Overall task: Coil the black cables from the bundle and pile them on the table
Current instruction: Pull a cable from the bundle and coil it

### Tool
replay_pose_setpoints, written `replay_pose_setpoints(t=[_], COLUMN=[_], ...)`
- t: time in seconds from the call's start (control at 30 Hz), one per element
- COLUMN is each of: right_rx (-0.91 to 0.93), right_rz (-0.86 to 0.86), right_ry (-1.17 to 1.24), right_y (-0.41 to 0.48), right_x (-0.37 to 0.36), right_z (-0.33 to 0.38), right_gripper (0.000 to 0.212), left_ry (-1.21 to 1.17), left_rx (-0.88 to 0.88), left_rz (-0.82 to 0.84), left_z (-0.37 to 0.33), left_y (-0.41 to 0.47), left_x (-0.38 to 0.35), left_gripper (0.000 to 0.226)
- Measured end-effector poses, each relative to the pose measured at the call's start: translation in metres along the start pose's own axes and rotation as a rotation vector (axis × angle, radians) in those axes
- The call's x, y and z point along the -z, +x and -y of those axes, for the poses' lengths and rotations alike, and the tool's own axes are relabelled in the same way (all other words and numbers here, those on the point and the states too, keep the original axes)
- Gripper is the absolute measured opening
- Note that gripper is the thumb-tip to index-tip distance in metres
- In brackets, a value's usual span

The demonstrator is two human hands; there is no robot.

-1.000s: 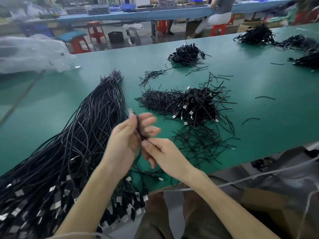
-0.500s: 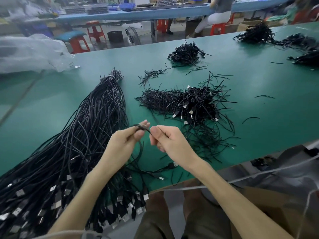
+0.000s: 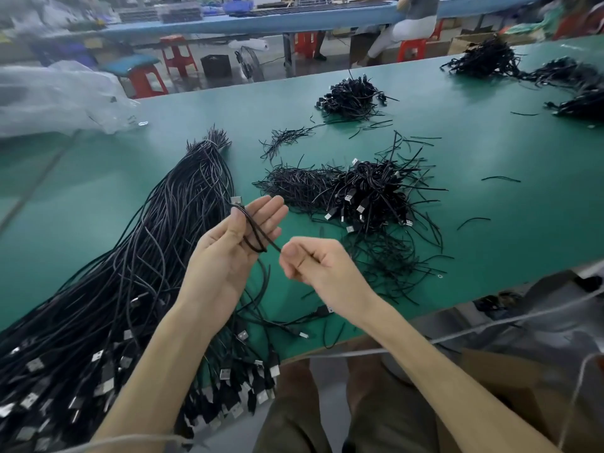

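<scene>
Green desk (image 3: 98,197), red stools (image 3: 178,58) far; left hand (image 3: 228,253) fingers (image 3: 271,207) held cable (image 3: 249,228) loop, right hand (image 3: 313,263) pinched its end

Legible text: none. Metal plug shells (image 3: 225,374) of the cable bundle (image 3: 98,289) are too small to resolve any marking. Cardboard boxes (image 3: 470,44) beyond the table (image 3: 98,197) are too blurred to read
</scene>
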State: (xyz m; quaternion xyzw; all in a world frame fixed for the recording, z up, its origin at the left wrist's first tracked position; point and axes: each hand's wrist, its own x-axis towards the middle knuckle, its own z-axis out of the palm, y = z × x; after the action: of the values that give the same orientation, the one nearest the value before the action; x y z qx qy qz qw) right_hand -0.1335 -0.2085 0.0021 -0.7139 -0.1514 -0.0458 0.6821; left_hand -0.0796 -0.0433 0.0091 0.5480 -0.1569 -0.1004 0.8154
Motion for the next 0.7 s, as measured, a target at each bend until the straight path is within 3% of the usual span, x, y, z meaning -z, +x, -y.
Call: replay_pose_setpoints(t=[0.2,0.3,0.43,0.53,0.7], right_rx=[0.136,0.135,0.118,0.132,0.133], right_rz=[-0.065,-0.083,-0.092,-0.103,0.033], right_ry=[0.148,0.181,0.431,0.330,0.102], right_y=[0.002,0.005,0.005,0.005,0.001], right_x=[0.005,0.009,0.018,0.022,0.001], right_z=[0.023,0.029,0.035,0.039,0.041], right_gripper=[0.040,0.039,0.034,0.036,0.041], left_ry=[0.375,0.385,0.445,0.402,0.422], left_rx=[-0.083,-0.098,-0.147,-0.133,-0.078], left_rz=[0.033,0.093,0.189,0.212,0.168], left_z=[0.007,0.012,0.011,0.011,0.016], left_y=[-0.001,-0.002,-0.001,-0.003,-0.002], left_x=[0.006,0.010,0.014,0.013,0.004], left_gripper=[0.033,0.033,0.037,0.038,0.035])
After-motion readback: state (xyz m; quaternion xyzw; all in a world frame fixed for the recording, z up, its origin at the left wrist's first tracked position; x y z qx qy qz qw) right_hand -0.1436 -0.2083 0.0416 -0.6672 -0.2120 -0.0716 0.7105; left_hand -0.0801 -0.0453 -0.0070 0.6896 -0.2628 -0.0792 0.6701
